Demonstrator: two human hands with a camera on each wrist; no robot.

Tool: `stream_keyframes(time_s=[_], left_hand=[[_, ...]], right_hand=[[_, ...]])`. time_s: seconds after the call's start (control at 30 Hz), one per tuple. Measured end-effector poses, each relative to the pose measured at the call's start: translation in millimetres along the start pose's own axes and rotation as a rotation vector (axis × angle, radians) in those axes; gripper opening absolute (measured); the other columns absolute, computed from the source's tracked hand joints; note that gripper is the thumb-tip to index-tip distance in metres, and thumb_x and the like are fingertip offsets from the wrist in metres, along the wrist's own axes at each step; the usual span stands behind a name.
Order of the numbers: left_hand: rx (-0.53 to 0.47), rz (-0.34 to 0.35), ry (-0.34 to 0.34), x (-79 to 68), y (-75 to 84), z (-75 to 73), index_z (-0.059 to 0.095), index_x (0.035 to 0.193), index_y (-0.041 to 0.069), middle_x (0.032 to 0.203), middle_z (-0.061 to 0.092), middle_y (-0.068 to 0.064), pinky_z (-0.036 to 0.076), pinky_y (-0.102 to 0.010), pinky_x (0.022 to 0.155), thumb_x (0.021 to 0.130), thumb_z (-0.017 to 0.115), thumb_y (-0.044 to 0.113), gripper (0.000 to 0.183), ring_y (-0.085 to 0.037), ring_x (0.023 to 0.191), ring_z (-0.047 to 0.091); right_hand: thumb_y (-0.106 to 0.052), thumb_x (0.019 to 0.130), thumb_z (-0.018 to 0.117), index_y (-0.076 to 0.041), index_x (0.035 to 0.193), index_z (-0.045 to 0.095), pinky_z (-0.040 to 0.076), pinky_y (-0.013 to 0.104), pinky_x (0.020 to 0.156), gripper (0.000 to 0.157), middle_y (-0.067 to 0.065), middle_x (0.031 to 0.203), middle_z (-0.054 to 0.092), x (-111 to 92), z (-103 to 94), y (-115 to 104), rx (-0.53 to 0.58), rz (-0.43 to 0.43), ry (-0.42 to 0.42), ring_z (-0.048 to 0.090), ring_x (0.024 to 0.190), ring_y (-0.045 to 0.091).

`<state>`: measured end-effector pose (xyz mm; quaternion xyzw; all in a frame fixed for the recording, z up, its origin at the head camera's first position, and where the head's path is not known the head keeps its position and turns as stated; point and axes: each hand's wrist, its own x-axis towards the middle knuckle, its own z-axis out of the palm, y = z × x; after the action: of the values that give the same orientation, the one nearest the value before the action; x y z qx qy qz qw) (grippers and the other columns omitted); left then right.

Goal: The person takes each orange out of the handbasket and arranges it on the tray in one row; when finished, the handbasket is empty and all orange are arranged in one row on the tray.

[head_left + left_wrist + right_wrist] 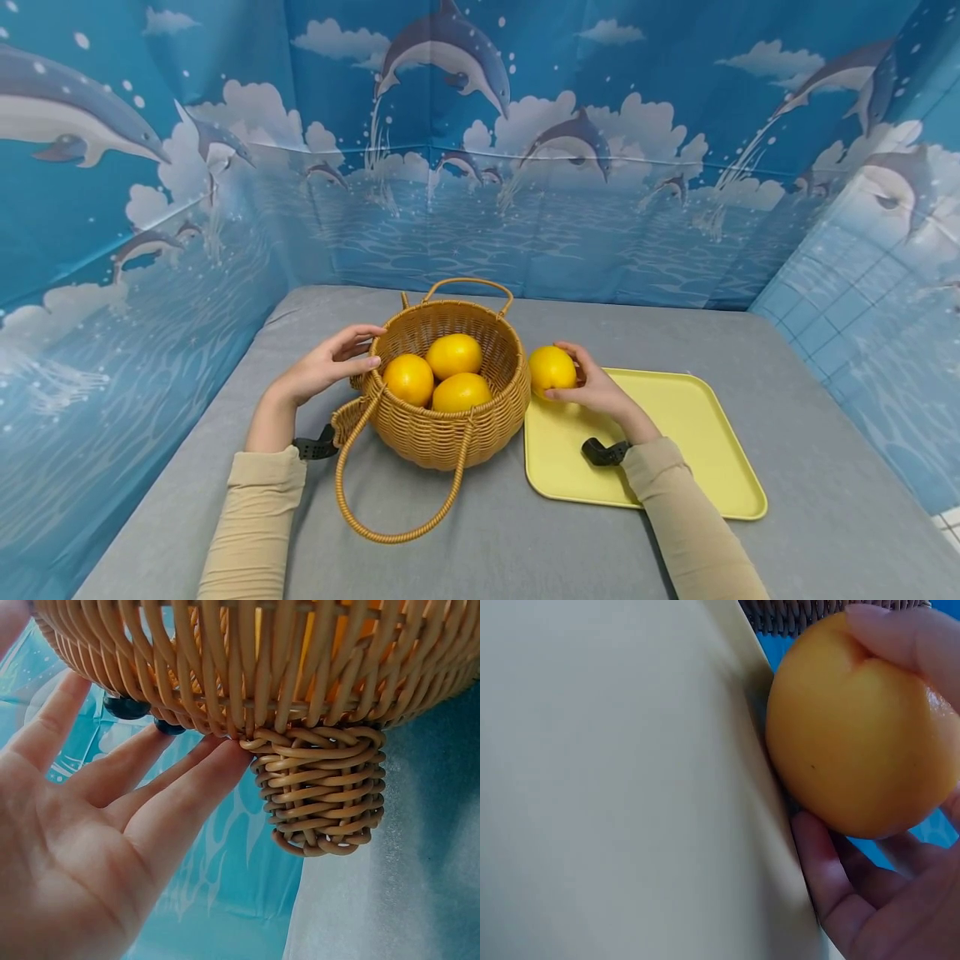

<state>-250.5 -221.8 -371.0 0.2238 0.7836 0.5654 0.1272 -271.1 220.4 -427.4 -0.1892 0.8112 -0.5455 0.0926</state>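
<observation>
My left hand (330, 365) rests with extended fingers against the left side of a wicker basket (450, 437), its thumb at the rim. In the left wrist view, fingertips (229, 754) touch the woven wall beside a short wicker foot (322, 791). Three glossy yellow-orange fruits (455, 354) lie inside the basket. A fourth yellow-orange fruit (552, 372) is gripped by my right hand (596, 392), just right of the basket and over the tray's near-left corner area. Seen from the right wrist, that fruit (855, 735) has thumb and fingers curled around it, close to the tray's edge.
A yellow tray (675, 433) lies under my right forearm, with its left edge close to the basket. One basket handle (397, 537) hangs toward me; the other handle (468, 281) stands at the back. Grey cloth (480, 542) covers the table, and dolphin-print curtains (450, 225) enclose it.
</observation>
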Motion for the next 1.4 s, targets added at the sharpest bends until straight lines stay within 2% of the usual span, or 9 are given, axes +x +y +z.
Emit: stream_keyframes(time_s=[0.27,0.63,0.83,1.03,1.2,1.4], left_hand=[[-0.004,-0.004,-0.003,0.7,-0.2,-0.3,0.040,0.140,0.015,0.149,0.028,-0.009,0.028,-0.057,0.104,0.094,0.059,0.025,0.051,-0.035,0.137,0.025],[-0.003,0.001,-0.002,0.6,-0.2,-0.9,0.039,0.140,0.014,0.149,0.028,-0.010,0.027,-0.058,0.104,0.094,0.059,0.024,0.051,-0.034,0.137,0.025],[0.002,-0.006,-0.001,0.1,0.7,-0.5,0.040,0.140,0.016,0.149,0.028,-0.010,0.027,-0.058,0.104,0.094,0.059,0.025,0.051,-0.034,0.137,0.025],[0.000,-0.008,-0.004,-0.4,-0.4,-0.4,0.039,0.140,0.015,0.149,0.027,-0.010,0.028,-0.057,0.105,0.094,0.059,0.025,0.051,-0.034,0.137,0.024],[0.000,-0.007,-0.003,0.0,-0.6,-0.3,0.039,0.140,0.016,0.149,0.027,-0.010,0.027,-0.058,0.105,0.094,0.059,0.026,0.051,-0.034,0.137,0.024],[0.000,-0.007,-0.001,0.3,-0.3,0.0,0.040,0.140,0.016,0.149,0.028,-0.009,0.027,-0.057,0.105,0.094,0.059,0.025,0.051,-0.034,0.137,0.024]], right_hand=[[-0.022,0.078,0.079,-0.011,0.147,0.023,0.043,0.045,0.092,0.090,0.016,0.139,0.034,11,2.8,25,-0.090,-0.021,0.059,0.046,0.116,0.036],[-0.033,0.076,0.080,-0.019,0.147,0.024,0.041,0.051,0.095,0.092,0.012,0.143,0.030,11,6.2,24,-0.114,-0.012,0.079,0.040,0.121,0.037],[-0.032,0.076,0.080,-0.015,0.147,0.023,0.042,0.050,0.095,0.093,0.012,0.144,0.029,11,7.7,23,-0.123,-0.019,0.089,0.040,0.121,0.037],[-0.031,0.076,0.080,-0.016,0.147,0.023,0.043,0.049,0.093,0.092,0.013,0.144,0.029,11,9.4,22,-0.145,-0.026,0.093,0.041,0.121,0.037],[-0.028,0.076,0.080,-0.015,0.148,0.020,0.041,0.050,0.095,0.095,0.015,0.143,0.030,10,5.7,21,-0.135,-0.017,0.061,0.040,0.123,0.038],[-0.021,0.077,0.080,-0.012,0.150,0.011,0.038,0.052,0.099,0.101,0.021,0.150,0.019,9,-0.2,22,-0.086,-0.014,0.009,0.034,0.128,0.041]])
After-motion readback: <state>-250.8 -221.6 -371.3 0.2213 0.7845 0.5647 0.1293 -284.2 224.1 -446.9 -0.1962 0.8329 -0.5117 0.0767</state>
